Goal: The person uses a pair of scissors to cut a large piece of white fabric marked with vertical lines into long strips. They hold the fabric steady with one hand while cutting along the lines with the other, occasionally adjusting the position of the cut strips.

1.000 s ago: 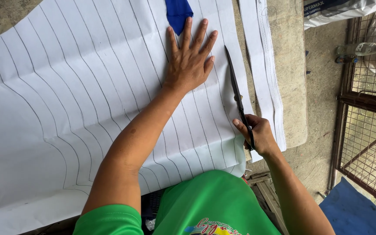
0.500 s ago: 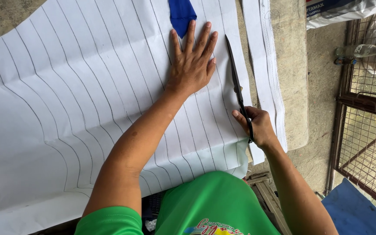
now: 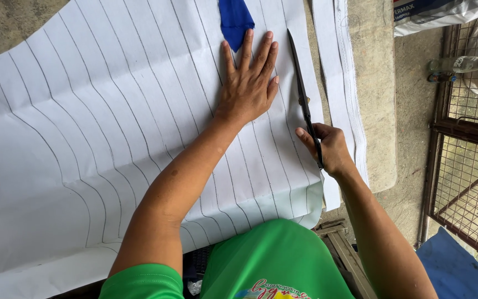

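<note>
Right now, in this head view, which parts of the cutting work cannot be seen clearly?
- Scissors: the handles are hidden inside the right hand.
- White lined sheet: cut off by the top and left picture edges; its near edge is hidden behind the green shirt.
- Blue cloth piece: cut off by the top edge.
- Sheet under the left hand: covered by the palm.

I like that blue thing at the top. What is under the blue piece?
The blue piece lies on the white sheet with curved lines, just above the left hand's fingers. The lines run up to its edge; what the sheet looks like beneath it is covered.
</note>
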